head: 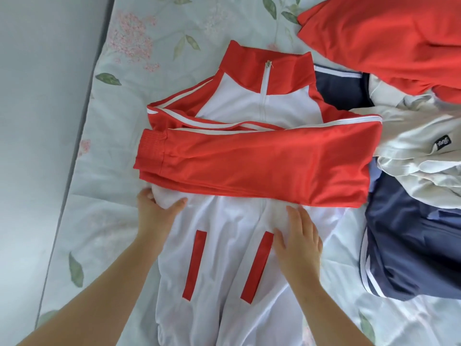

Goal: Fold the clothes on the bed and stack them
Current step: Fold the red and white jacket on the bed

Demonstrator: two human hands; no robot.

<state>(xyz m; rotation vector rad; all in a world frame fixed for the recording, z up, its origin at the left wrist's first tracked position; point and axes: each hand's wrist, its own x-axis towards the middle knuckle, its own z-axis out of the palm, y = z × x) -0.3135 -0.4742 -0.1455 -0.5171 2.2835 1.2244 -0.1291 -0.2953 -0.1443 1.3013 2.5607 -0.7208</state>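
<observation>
Floral sheet is carrying the jacket by the bed's left edge, sleeves crossed. Your left hand is gripping its side fabric and your right hand is pressing flat, fingers spread. Try smoothing the wrinkles before folding the hem up evenly.

The bed is covered by a pale blue-green sheet printed with pink blossoms and green leaves. A red-and-white track jacket lies front up in the middle of it, zipped, with the collar at the far end and the red sleeves folded across the chest. Just to its right lies a navy garment with white stripes. A crumpled cream garment partly overlaps the navy one, and a red garment lies beyond them, at the far right.
</observation>
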